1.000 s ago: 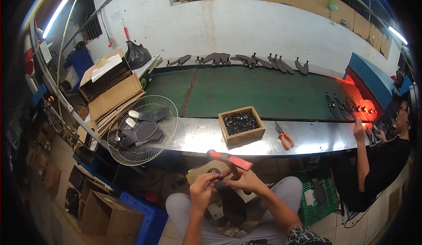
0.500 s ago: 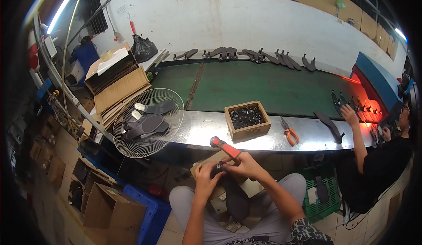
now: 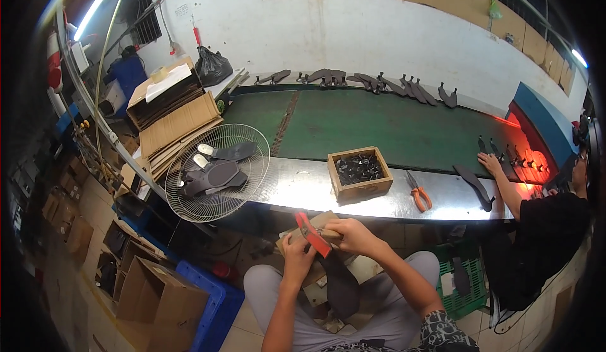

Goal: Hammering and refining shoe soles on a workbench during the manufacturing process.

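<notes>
My right hand [image 3: 355, 236] grips the wooden handle of a hammer with a red head [image 3: 313, 233]. The hammer head is over the narrow end of a dark grey shoe sole [image 3: 341, 287], which slants down between my knees. My left hand [image 3: 298, 258] pinches that narrow end; the hammer head partly hides its fingertips and whatever fitting is there. Under the sole lies a pale work block, mostly covered. On the metal ledge ahead stands a wooden box [image 3: 358, 191] filled with small black parts [image 3: 360, 168]. Pliers with orange handles [image 3: 420, 198] lie to its right.
A wire basket [image 3: 265, 163] with several soles stands left, beside stacked cardboard [image 3: 177, 125]. Beyond the ledge runs a green conveyor belt [image 3: 366, 125], soles along its far edge. At right a co-worker's hand [image 3: 491, 163] touches parts near a red-lit blue machine [image 3: 536, 112].
My right hand has turned the hammer from lying along my hand to gripping its handle, its head now over the sole's narrow end. The co-worker's hand has moved left and lower.
</notes>
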### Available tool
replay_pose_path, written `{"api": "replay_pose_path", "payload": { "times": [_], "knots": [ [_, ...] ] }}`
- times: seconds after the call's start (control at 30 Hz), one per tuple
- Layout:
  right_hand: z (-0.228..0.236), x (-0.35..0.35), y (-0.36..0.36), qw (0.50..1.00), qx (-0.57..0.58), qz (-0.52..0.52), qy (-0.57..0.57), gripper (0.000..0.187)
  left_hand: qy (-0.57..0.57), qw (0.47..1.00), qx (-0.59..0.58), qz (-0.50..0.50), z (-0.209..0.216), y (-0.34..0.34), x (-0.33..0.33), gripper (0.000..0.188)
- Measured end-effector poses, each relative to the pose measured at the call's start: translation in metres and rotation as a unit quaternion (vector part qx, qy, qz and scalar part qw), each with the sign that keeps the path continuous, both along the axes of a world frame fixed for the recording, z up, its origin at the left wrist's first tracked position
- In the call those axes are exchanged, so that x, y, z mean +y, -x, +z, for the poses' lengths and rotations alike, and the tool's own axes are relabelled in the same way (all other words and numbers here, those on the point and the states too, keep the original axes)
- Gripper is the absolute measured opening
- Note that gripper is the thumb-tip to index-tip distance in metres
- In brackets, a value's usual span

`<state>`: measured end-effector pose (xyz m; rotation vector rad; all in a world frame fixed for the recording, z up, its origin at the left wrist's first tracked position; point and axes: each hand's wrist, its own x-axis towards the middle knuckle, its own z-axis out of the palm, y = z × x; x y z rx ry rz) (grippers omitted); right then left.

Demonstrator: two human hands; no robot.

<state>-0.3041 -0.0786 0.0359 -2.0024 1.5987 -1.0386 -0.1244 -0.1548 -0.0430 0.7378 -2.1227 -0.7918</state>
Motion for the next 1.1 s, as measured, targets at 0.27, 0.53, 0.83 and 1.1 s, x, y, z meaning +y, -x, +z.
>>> {"api": "replay_pose_path", "payload": {
  "times": [0.27, 0.53, 0.83, 1.1],
  "knots": [
    [0.002, -0.001, -0.006, 0.999, 0.028, -0.027, 0.001, 0.022, -0.043, 0.996, 0.067, -0.027, 0.017, 0.001, 0.004, 0.022],
    [0.006, 0.018, -0.012, 0.998, -0.042, -0.015, -0.054, 0.026, -0.185, 0.977, 0.098, -0.033, 0.011, 0.001, -0.003, 0.024],
    [0.066, 0.088, -0.059, 0.975, -0.151, -0.141, 0.085, 0.040, -0.195, 0.971, 0.132, -0.050, 0.007, 0.000, -0.006, 0.029],
    [0.060, 0.090, -0.054, 0.976, -0.144, -0.148, 0.066, 0.025, -0.206, 0.967, 0.137, -0.067, 0.014, 0.005, -0.002, 0.026]
  ]
}}
